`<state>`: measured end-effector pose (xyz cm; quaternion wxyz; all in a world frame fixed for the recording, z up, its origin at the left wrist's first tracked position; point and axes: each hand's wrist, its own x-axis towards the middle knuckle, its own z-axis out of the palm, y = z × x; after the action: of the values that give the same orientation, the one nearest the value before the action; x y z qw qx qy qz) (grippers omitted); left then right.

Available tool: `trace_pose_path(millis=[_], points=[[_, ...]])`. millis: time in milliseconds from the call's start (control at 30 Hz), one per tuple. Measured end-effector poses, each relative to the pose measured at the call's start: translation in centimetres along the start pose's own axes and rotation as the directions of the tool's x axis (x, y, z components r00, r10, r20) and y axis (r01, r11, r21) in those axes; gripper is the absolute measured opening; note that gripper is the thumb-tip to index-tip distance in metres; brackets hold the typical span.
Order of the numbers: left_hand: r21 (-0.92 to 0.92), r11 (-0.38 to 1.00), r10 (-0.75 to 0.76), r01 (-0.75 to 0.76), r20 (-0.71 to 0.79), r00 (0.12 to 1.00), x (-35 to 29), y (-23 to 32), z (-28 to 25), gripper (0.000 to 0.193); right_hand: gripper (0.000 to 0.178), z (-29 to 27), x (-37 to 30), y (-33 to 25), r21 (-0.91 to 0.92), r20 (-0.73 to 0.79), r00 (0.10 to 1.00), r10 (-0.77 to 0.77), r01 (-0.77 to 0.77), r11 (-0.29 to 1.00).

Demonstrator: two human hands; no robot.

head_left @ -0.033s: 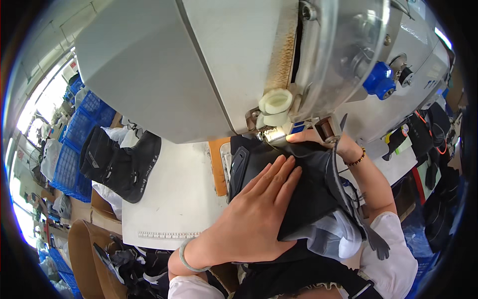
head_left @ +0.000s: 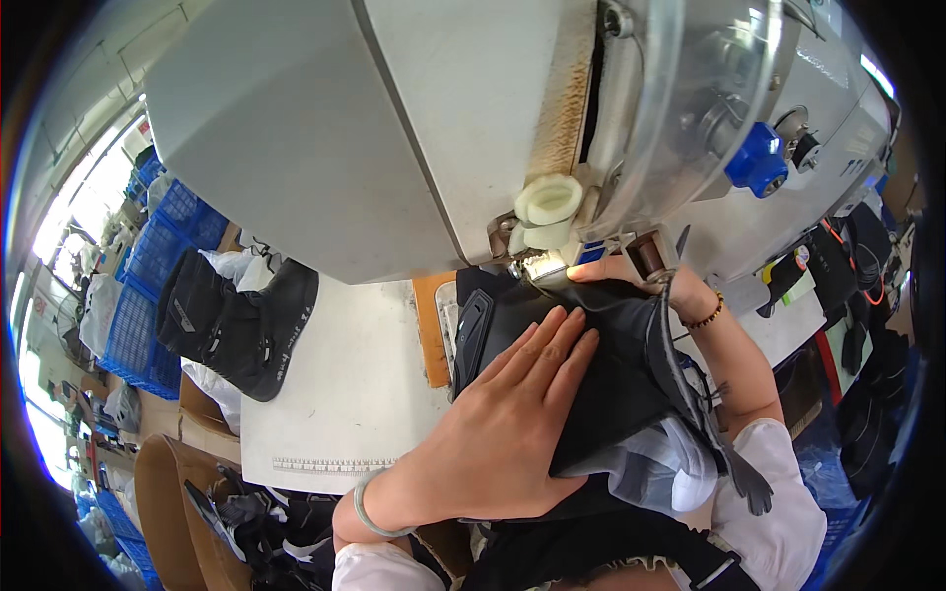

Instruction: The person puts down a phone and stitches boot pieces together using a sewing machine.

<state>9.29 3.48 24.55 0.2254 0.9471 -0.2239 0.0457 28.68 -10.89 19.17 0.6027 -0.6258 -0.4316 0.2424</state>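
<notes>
A black boot upper (head_left: 616, 394) with a grey lining (head_left: 655, 458) lies under the needle area (head_left: 545, 266) of a large grey sewing machine (head_left: 296, 148). My left hand (head_left: 512, 424) rests flat on the black material, its fingers stretched toward the needle. On the far right side of the piece, my right hand (head_left: 650, 276) grips its edge, with one finger reaching close to the lit presser foot. The other right fingers are partly hidden behind the material and a metal part of the machine.
A black boot (head_left: 236, 325) stands left on the white table (head_left: 335, 424), which has a printed ruler strip (head_left: 335, 464). Blue crates (head_left: 148, 295) stand beyond it. A cardboard box (head_left: 177, 512) with black pieces is at lower left. A clear shield (head_left: 680, 108) hangs above the needle.
</notes>
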Motion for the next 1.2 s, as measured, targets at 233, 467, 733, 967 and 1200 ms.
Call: trace_pose_path(millis=[233, 467, 733, 967, 1200], points=[[-0.052, 0.997, 0.055, -0.053, 0.04, 0.998, -0.4, -1.0, -0.9, 0.088, 0.017, 0.9, -0.8, 0.6, 0.076, -0.08, 0.986, 0.143, -0.137, 0.988], [-0.096, 0.995, 0.04, -0.04, 0.0, 0.999, -0.7, -1.9, -1.1, 0.09, 0.018, 1.2, -0.4, 1.0, -0.103, -0.156, 0.984, 0.087, -0.104, 0.989], [-0.083, 0.996, 0.036, -0.035, 0.022, 0.999, -0.5, -2.0, -1.7, 0.09, 0.024, -0.6, 0.0, 5.1, 0.091, -0.123, 0.99, 0.07, -0.059, 0.994], [0.008, 0.999, 0.05, -0.051, 0.08, 0.996, 0.0, -1.9, -2.6, 0.087, 0.016, -1.4, 0.5, 8.0, -0.04, -0.15, 0.988, 0.037, -0.044, 0.998], [-0.01, 0.997, 0.079, -0.078, 0.125, 0.989, 0.4, -3.0, -3.3, 0.083, 0.011, -1.0, 0.4, 9.2, 0.097, -0.146, 0.973, 0.177, -0.164, 0.982]])
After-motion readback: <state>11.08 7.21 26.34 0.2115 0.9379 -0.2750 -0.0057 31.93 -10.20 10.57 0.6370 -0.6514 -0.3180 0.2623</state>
